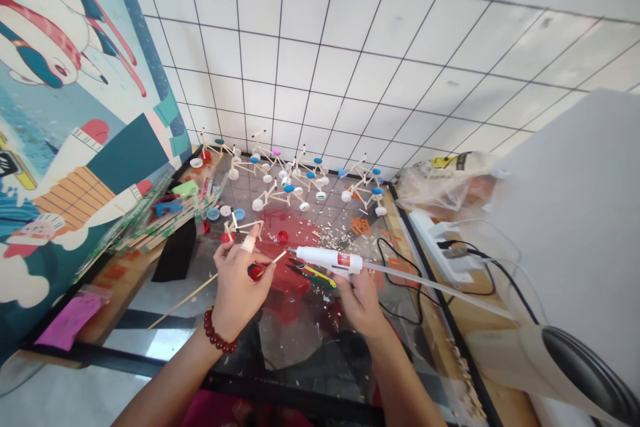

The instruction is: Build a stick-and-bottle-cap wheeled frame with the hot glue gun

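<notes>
A: While that glue gun (327,259) points straight at the left hand (240,283), am I the only one getting nervous?

B: Nah, same. The left fingers pinch a thin wooden stick (279,257), tip right at the nozzle (293,251), touching or just short, can't tell. The right hand (360,300) has its fingers wrapped around the gun. If it's hot, one slip probably burns the left thumb. Squeezing too hard could leave a blob, too.

A: And that black cord (421,310)?

B: Loops across the tabletop (295,307) near the right hand, so a sideways pull might snag it. Wood crumbs (340,235) could end up in wet glue, imo.

A: Counts?

B: One gun, one glue stick (440,288) out its back, one pair of yellow-and-green cutters (320,275) below it. Three loose caps (226,211) grouped beyond the left hand: two blue, one white. One red cap (283,237) nearer the middle. One stick frame (245,227) at the left fingertips; no idea if it's held. One long skewer (183,301) by that hand. The cap-wheeled models (311,175) at the back overlap too much to total honestly.
</notes>
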`<state>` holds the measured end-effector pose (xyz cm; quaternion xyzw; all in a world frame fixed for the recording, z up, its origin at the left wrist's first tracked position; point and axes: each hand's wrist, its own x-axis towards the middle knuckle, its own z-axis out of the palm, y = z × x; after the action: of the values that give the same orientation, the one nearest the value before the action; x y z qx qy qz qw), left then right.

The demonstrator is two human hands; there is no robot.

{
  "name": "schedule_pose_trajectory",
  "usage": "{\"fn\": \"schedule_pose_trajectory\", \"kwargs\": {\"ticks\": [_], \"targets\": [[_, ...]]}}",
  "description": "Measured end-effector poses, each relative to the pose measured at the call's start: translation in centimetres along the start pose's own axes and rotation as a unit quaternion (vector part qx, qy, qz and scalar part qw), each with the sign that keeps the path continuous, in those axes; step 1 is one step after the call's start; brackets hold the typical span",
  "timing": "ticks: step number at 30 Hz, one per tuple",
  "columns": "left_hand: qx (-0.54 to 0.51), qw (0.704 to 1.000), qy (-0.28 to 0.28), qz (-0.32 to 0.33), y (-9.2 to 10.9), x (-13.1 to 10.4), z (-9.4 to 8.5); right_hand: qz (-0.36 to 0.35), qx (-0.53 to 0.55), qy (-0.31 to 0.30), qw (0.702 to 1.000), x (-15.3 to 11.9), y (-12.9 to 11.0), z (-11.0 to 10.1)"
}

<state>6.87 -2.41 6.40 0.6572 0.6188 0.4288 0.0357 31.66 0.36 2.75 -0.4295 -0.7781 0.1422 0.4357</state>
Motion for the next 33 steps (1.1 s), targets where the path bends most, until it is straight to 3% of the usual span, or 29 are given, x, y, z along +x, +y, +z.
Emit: {"fn": "schedule_pose_trajectory", "kwargs": {"ticks": [9, 33], "targets": [[0.004, 1.0, 0.009, -0.009, 0.21, 0.37, -0.24, -0.003, -0.005, 0.009, 1.0, -0.3, 0.28, 0.21], [0.051, 0.998, 0.015, 0.04, 0.03, 0.39, -0.22, -0.012, -0.013, -0.007, 1.0, -0.39, 0.35, 0.04]]}}
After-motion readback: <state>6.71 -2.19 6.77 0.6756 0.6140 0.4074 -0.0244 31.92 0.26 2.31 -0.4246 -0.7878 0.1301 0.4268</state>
